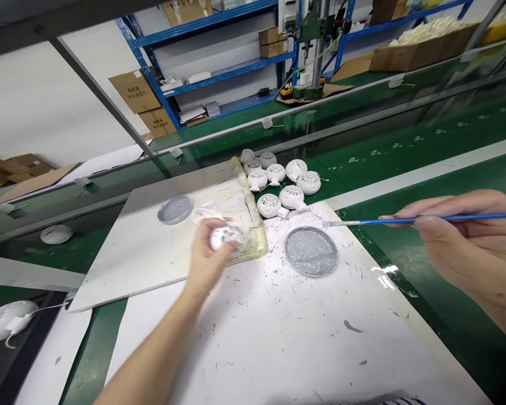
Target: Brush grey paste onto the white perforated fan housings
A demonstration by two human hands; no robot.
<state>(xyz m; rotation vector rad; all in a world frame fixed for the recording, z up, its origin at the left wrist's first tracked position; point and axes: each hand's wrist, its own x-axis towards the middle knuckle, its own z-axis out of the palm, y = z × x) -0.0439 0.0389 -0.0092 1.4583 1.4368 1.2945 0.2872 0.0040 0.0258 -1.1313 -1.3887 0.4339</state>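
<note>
My left hand [211,247] is closed around a round white slotted plastic housing [228,237], which is blurred by motion over the edge of the white board. In my right hand [468,247] is a thin blue-handled paintbrush [388,221], pinched between thumb and fingers, its tip pointing left. The brush tip hovers near a round shallow dish of grey paste [311,251] on the white paper. Beyond my left hand, a clear plastic piece [206,211] lies on the board. Several similar white housings [292,197] sit grouped behind the dish.
A second dish of grey paste [175,210] rests on the raised white board [130,264]. Grey-specked white paper [278,337] covers the green bench. More white housings lie at left, one on the dark belt [8,320]. Behind stand blue shelves [215,79] and a green machine [314,56].
</note>
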